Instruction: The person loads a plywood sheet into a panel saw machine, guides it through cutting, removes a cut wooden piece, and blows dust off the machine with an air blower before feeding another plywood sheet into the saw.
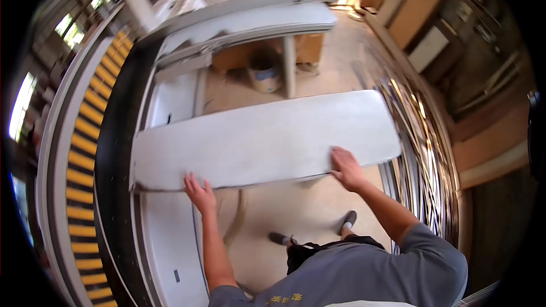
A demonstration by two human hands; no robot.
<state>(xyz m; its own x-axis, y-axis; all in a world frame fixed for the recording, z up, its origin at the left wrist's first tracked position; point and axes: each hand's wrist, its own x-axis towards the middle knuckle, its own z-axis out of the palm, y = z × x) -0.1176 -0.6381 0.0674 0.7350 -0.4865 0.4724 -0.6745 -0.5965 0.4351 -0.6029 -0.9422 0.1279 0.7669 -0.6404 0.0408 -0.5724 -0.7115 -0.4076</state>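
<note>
Panel (267, 136) across mid-frame is best steadied with even pressure from the left hand (200, 195), left of centre, and right hand (347, 170), right of centre, both open near its lower edge, though blur obscures their exact contact.

Long white tabletop (261, 142) under both hands' fingers (194, 182) (342, 156)

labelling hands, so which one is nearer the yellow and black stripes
The left hand, at the near edge of the white panel; the right hand sits farther from the stripes.
</note>
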